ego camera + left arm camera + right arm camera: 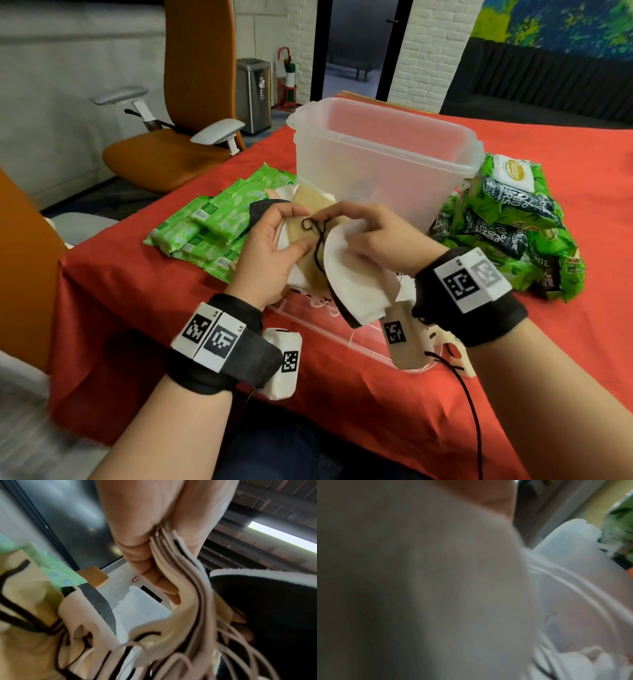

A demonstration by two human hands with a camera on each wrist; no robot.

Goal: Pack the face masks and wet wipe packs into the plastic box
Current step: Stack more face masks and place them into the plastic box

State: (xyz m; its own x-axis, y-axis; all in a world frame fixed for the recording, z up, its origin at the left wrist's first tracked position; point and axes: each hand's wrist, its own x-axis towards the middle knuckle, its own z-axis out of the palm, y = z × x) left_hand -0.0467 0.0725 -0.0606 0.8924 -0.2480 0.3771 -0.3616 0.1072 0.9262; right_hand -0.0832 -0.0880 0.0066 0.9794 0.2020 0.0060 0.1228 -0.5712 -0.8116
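Note:
A stack of face masks [310,219], beige, white and black, is held above the table in front of the clear plastic box [383,161]. My left hand [274,246] grips the stack from the left, thumb on top; its edges fan out beside the thumb in the left wrist view, masks [175,563]. My right hand [373,236] holds a white mask [352,277] with black lining and pinches a black ear loop [318,236] at the stack's top. Light green wet wipe packs [212,222] lie left of the box, darker green packs [507,219] right. The right wrist view is filled by blurred white mask fabric [419,588].
A clear lid [342,335] lies flat on the red tablecloth [342,404] below my hands. An orange office chair [185,113] stands at the table's left. A metal bin [253,94] and a fire extinguisher [287,78] stand by the far wall.

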